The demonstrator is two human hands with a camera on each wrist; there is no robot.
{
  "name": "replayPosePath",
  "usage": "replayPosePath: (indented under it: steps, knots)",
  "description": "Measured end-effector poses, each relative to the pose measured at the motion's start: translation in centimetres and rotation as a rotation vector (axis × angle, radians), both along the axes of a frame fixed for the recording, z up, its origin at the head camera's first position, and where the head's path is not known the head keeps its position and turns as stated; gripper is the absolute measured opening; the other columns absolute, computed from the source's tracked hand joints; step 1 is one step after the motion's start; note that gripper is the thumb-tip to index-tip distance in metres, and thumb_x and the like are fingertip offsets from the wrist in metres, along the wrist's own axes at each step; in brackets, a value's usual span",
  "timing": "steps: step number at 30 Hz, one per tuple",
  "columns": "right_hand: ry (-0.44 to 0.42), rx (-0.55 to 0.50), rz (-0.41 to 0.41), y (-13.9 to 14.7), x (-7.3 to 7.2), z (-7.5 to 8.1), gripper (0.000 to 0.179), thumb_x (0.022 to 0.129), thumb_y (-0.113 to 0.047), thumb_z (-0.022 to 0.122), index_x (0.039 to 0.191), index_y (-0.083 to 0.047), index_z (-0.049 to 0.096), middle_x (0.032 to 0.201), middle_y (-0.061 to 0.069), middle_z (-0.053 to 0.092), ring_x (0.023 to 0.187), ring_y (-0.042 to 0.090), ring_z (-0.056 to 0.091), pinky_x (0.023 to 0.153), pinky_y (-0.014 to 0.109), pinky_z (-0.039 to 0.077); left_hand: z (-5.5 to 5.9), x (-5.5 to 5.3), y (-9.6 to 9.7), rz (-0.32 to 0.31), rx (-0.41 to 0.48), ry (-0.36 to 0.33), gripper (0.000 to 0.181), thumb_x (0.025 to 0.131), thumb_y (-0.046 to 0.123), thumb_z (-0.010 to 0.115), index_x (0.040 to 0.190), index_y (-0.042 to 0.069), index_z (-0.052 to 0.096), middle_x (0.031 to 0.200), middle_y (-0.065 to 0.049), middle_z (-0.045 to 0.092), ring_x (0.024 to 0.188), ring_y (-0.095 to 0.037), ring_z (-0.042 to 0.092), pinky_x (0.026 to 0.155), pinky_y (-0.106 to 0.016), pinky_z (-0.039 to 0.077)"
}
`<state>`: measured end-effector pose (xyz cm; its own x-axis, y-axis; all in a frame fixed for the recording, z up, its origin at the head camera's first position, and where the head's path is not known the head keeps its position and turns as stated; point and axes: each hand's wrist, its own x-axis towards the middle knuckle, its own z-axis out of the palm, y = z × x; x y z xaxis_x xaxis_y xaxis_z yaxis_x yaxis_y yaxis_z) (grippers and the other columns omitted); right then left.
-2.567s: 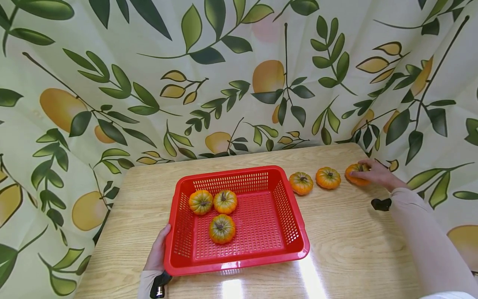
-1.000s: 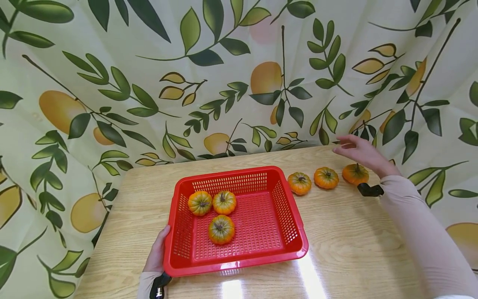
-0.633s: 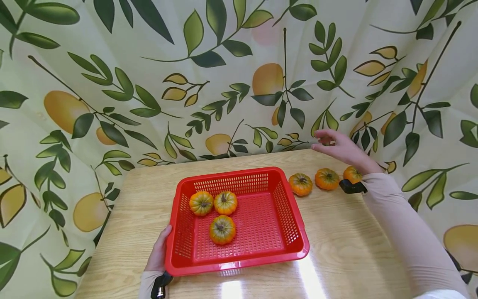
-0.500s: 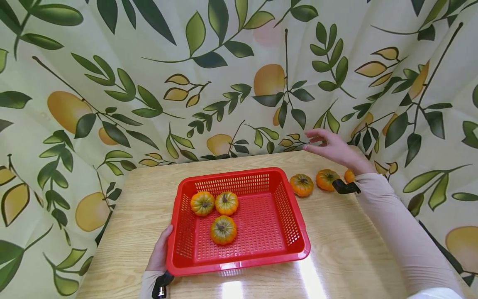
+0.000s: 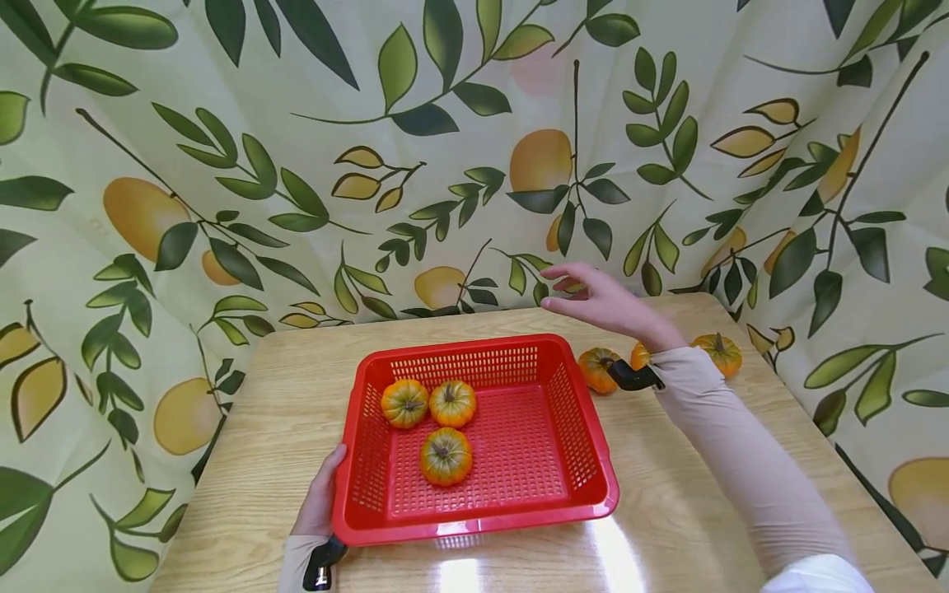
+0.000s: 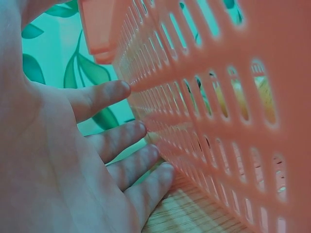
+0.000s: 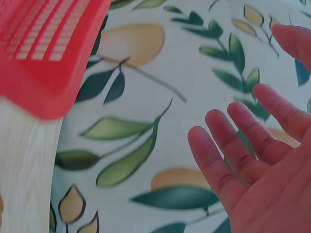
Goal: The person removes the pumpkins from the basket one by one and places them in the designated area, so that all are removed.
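Observation:
A red plastic basket [image 5: 474, 527] with slotted walls sits on the table, holding three small orange pumpkins, one at back left [image 5: 404, 403], a second beside it [image 5: 453, 405] and another nearer the front [image 5: 446, 457]. My left hand [image 5: 317, 496] rests against the basket's left side; in the left wrist view its fairly straight fingers [image 6: 138, 165] touch the slotted wall. Raised over the table behind the basket's back right corner, my right hand [image 5: 600, 301] holds nothing, its fingers [image 7: 206, 150] spread and relaxed.
Right of the basket, three more pumpkins stand in a row: one by the rim [image 5: 596, 369], one mostly hidden by my right wrist [image 5: 640, 356], one farther right [image 5: 719, 354]. A leaf-patterned cloth [image 5: 460, 189] hangs behind the wooden table [image 5: 245, 461].
My right hand has let go of the rightmost pumpkin, lifted and swung left toward the basket's back right corner. My left hand and the basket have stayed in place.

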<state>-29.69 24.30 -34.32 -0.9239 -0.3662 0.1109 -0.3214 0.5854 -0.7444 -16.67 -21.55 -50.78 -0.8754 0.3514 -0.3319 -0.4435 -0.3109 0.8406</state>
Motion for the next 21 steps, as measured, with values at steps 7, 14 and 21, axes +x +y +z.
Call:
replayPosePath:
  steps: [7,14,21]
  knots:
    - [-0.029,0.008,0.082,-3.1,-0.3,-0.3,0.057,0.095,-0.030,0.071,0.145,-0.013,0.050,0.145,0.011,0.052,0.127,0.031,0.053,0.107,0.052,0.048,0.2,0.0,0.1,0.003,-0.003,-0.028,0.042,0.103,0.058,0.032,0.133,0.036,0.053,0.122,0.009,0.068,0.110,-0.012,0.064,0.096,-0.036,0.054]
    - [-0.047,-0.020,0.134,-5.4,-0.4,-0.6,0.054,0.095,-0.028,0.072,0.142,-0.012,0.053,0.144,0.010,0.052,0.128,0.030,0.054,0.107,0.051,0.048,0.1,0.0,0.3,0.024,-0.022,-0.018,0.041,0.103,0.057,0.032,0.132,0.037,0.053,0.121,0.008,0.067,0.111,-0.013,0.064,0.095,-0.037,0.054]
    - [-0.068,-0.040,0.196,-7.7,-0.3,-0.8,0.055,0.095,-0.028,0.071,0.143,-0.012,0.052,0.144,0.011,0.049,0.130,0.030,0.052,0.106,0.049,0.049,0.1,-0.1,0.2,0.015,0.003,-0.022,0.042,0.103,0.057,0.031,0.132,0.036,0.053,0.121,0.008,0.067,0.110,-0.013,0.064,0.096,-0.037,0.054]
